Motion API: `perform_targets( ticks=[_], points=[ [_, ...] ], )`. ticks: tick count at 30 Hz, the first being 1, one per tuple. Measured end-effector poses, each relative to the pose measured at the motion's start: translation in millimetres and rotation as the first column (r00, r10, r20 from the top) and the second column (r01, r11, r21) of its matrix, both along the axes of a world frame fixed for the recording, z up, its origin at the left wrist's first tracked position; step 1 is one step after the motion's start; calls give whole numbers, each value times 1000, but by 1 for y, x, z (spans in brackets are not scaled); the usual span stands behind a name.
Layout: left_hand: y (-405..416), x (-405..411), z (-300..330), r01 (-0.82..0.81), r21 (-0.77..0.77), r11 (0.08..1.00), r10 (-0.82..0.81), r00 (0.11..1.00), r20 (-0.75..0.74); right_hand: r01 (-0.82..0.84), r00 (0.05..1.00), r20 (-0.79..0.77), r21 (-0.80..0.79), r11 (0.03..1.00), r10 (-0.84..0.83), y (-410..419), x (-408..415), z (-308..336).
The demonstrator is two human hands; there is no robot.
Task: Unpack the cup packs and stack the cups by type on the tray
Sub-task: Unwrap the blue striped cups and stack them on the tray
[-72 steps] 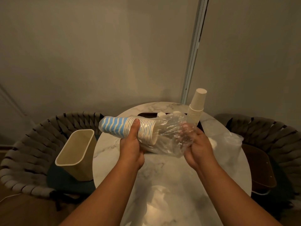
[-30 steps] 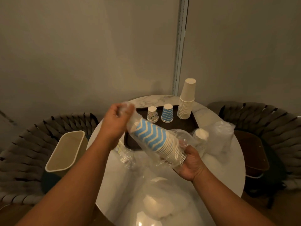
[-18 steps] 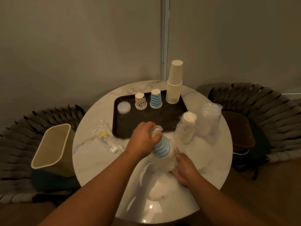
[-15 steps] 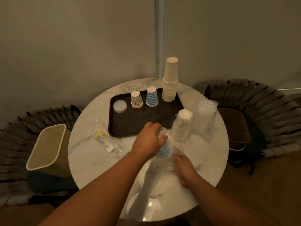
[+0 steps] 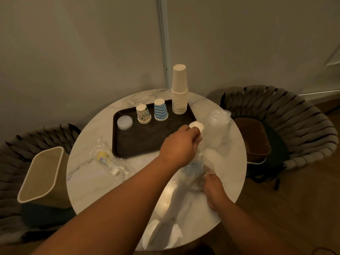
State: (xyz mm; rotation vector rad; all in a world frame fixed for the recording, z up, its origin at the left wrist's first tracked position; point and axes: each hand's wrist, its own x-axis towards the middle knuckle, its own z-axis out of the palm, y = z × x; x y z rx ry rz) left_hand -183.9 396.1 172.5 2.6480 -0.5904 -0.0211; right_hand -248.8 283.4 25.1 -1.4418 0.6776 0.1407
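Note:
A pack of blue-striped cups (image 5: 193, 165) in clear plastic stands upright on the round marble table (image 5: 88, 173). My left hand (image 5: 179, 146) grips the top of its wrap, and my right hand (image 5: 213, 186) holds the plastic at its base. The dark tray (image 5: 139, 142) carries a clear lid stack (image 5: 125, 122), a patterned cup stack (image 5: 143, 114), a blue-striped cup stack (image 5: 161, 109) and a tall plain cup stack (image 5: 179, 90). A white cup pack (image 5: 197, 126) and a clear cup pack (image 5: 218, 124) stand right of the tray.
An empty crumpled wrapper with a yellow label (image 5: 107, 160) lies left of the tray. A beige bin (image 5: 41, 173) sits on the woven chair at left. A brown tray (image 5: 253, 137) lies on the woven chair (image 5: 294, 115) at right.
The striped pack went from held sideways in the air to standing upright on the table. My left hand moved to its top and my right hand to its base. The view tilted down.

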Motion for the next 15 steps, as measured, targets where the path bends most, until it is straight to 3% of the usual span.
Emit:
perform_targets(
  ticks=[11,13,15],
  points=[
    [15,6,36,41,-354,934,4,992,127,64,988,-129,-172,983,-87,-7,9,-13],
    [17,6,38,62,-429,901,26,980,196,142,966,-197,-148,979,-170,-10,10,-14],
    [18,7,42,60,-486,872,52,976,213,387,901,-154,-137,912,-405,-20,13,-5]
  ],
)
